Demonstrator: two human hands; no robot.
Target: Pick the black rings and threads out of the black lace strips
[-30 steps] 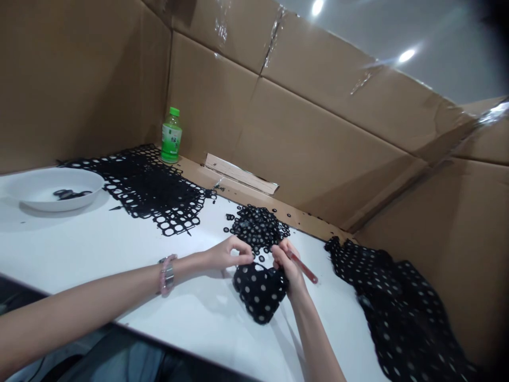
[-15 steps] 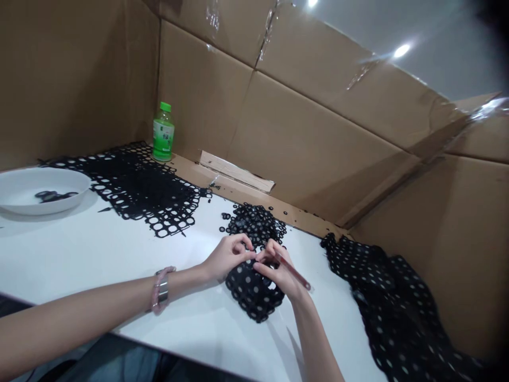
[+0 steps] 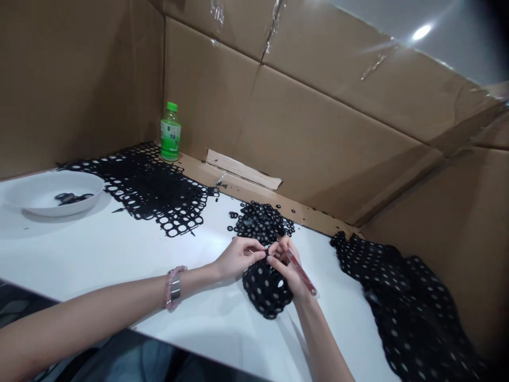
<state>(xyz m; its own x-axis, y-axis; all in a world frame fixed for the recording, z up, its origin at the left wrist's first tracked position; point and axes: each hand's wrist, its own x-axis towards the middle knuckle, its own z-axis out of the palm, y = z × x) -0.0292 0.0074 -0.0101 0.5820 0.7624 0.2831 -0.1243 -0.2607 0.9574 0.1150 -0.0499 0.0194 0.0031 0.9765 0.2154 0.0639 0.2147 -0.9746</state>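
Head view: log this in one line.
left hand: at dotted black sheet, upper edge | right hand: holding red tool | black rings: beyond hands

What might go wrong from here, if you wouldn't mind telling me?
The dotted black piece could tear or slip where the left hand and right hand work close together at its upper edge. The slim red tool in the right hand might snag it or nick a finger, though its tip is hard to make out. The loose ring pile just beyond the hands could be knocked and scattered.
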